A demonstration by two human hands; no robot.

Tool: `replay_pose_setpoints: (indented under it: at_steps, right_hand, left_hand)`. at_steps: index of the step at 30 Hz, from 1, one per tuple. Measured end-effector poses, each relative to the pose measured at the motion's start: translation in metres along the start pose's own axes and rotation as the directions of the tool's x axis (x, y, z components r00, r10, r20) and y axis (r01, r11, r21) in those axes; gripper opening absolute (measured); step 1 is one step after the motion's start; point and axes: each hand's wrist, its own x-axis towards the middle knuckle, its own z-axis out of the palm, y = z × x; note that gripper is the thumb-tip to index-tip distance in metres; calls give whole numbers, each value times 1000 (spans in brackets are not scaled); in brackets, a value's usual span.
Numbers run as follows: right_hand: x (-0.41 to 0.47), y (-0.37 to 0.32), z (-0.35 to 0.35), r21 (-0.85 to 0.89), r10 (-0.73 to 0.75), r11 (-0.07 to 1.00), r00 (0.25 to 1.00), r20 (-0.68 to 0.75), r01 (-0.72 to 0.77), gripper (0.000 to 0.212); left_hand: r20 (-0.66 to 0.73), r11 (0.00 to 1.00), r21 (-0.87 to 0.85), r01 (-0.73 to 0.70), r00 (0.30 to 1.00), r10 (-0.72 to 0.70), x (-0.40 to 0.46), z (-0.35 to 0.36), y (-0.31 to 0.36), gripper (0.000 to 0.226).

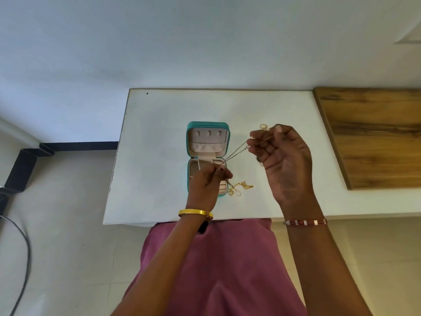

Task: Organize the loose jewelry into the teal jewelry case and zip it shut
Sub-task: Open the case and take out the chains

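The teal jewelry case (188,142) lies open on the white table (159,115), its pink-lined lid flat at the back and the tray toward me. A thin gold chain (235,152) is stretched tight between my hands above the case. My left hand (208,183) pinches one end over the tray and hides part of it. My right hand (280,156) pinches the other end, raised to the right of the lid. A gold necklace (243,185) with small rings lies loose beside the case's right edge. A gold ring (263,126) sits behind my right fingertips.
A wooden board (373,135) covers the table's right side. The table's front edge runs just past my wrists. A black metal frame (20,169) and a cable (22,258) lie on the floor to the left.
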Motion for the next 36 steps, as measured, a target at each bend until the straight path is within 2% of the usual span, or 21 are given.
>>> replay_pose_setpoints:
  at_steps: [2, 5, 9, 13, 17, 23, 25, 28, 30, 32, 36]
  right_hand:
    - [-1, 0, -14, -39, 39, 998, 996, -76, -42, 13]
    - [-5, 12, -32, -221, 145, 958, 972, -186, -185, 17]
    - [-18, 38, -53, -417, 270, 839, 933, -239, -350, 15]
    - [-25, 52, -72, -478, 248, 785, 907, -339, -394, 18]
    - [-20, 63, -93, -568, 202, 702, 884, -421, -430, 16]
    - [-18, 74, -100, -736, 118, 546, 907, -405, -400, 22]
    - [-17, 74, -99, -789, 81, 491, 921, -381, -370, 23]
    - [-19, 72, -95, -872, 11, 384, 946, -325, -304, 24]
    - [-22, 70, -92, -917, -47, 293, 954, -295, -270, 23]
    - [-24, 70, -85, -945, -105, 239, 962, -254, -223, 22]
    - [-24, 77, -60, -954, -79, 281, 988, -136, -109, 20]
  left_hand:
    - [-35, 987, -143, 79, 996, -85, -3, 1, 1, 33]
    - [-89, 922, -345, 176, 972, -218, -3, 6, 4, 33]
    - [-59, 898, -384, 212, 966, -253, -5, 32, 6, 25]
    - [-10, 921, -298, 250, 964, -265, -8, 63, 1, 25]
    - [20, 950, -73, 304, 953, -304, -9, 79, -9, 24]
    - [94, 933, 263, 244, 956, -277, -8, 72, -12, 39]
    - [85, 930, 305, 208, 966, -244, -9, 63, -12, 38]
    - [70, 953, 241, 182, 976, -204, -14, 46, -11, 32]
    - [27, 969, 175, 176, 983, -184, -17, 33, -12, 29]
    - [-66, 972, 185, 143, 989, -133, -19, 21, -16, 26]
    - [-270, 947, 321, 15, 960, 76, -19, -2, -27, 25]
